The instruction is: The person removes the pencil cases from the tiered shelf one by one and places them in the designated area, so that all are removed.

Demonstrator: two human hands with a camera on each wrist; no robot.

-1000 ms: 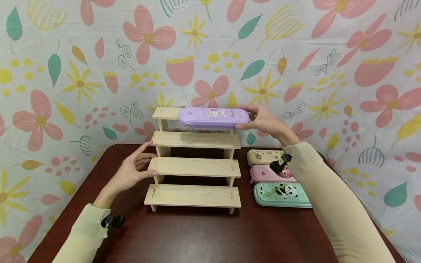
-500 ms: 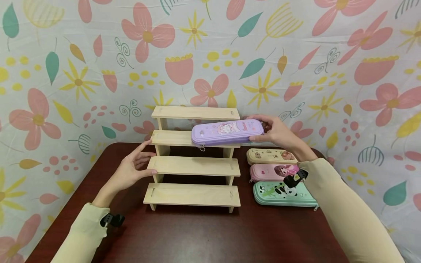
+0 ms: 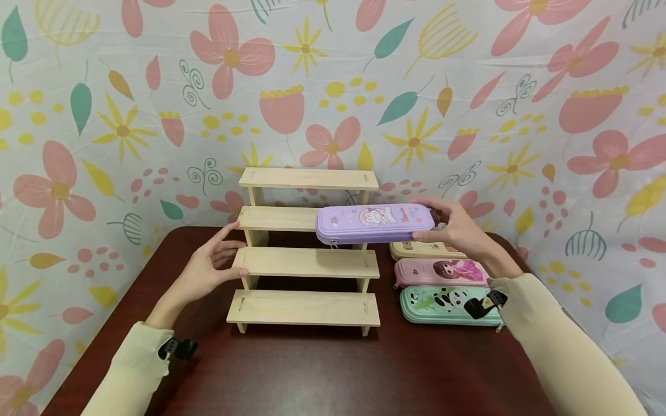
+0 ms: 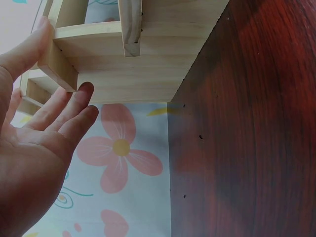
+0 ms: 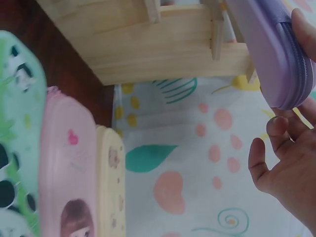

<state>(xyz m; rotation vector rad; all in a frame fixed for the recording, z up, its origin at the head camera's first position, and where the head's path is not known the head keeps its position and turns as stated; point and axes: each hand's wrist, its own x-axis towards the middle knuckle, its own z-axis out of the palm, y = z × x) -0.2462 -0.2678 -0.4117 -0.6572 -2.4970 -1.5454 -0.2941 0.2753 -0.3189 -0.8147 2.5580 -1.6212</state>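
A purple zip pencil case [image 3: 374,223] with a cartoon print is gripped at its right end by my right hand [image 3: 458,228], thumb in front. It is in the air in front of the stand's second shelf from the top, covering that shelf's right part. The right wrist view shows the case's rounded, zipped end [image 5: 284,59] by the hand. My left hand [image 3: 205,271] touches the left side of the wooden tiered stand [image 3: 307,263], index finger at the second shelf and thumb on the third. In the left wrist view its fingers [image 4: 79,106] are extended beside a shelf end.
Right of the stand, a cream pencil case [image 3: 411,251], a pink one [image 3: 421,271] and a green panda one [image 3: 426,309] lie in a row on the dark red table [image 3: 312,370]. The purple case partly covers the cream one. A floral cloth [image 3: 333,69] hangs behind.
The purple pencil case has come off the top shelf, moving down, right and toward me in my right hand. My left hand stays at the stand's side.
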